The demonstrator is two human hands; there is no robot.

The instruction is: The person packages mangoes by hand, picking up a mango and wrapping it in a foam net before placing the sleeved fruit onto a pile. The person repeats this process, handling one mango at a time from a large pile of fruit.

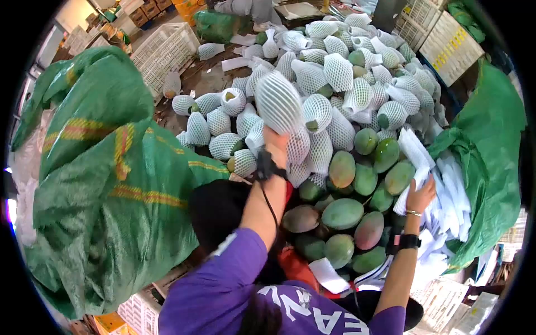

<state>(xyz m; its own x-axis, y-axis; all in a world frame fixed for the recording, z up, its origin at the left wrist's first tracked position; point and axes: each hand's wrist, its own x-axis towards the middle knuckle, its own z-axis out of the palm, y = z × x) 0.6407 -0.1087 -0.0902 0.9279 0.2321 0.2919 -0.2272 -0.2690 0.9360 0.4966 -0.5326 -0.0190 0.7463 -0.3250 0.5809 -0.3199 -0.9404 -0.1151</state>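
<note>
A mango in a white foam net [279, 103] is held up by my left hand [275, 144], whose fingers are wrapped round its lower end. My right hand [421, 195] rests on the stack of flat white foam nets [451, 192] at the right, its fingers apart. Bare green and reddish mangoes [342, 214] lie in a heap between my forearms. Beyond them spreads a large pile of mangoes in foam nets [338, 72]. A loose piece of white foam net [329, 274] lies near my lap.
A big green sack [111, 184] stands at the left, and another green sack [486, 151] is at the right, around the foam nets. White plastic crates [164, 56] stand at the back left and white crates [452, 53] at the back right. Another person's legs [251, 10] show at the top.
</note>
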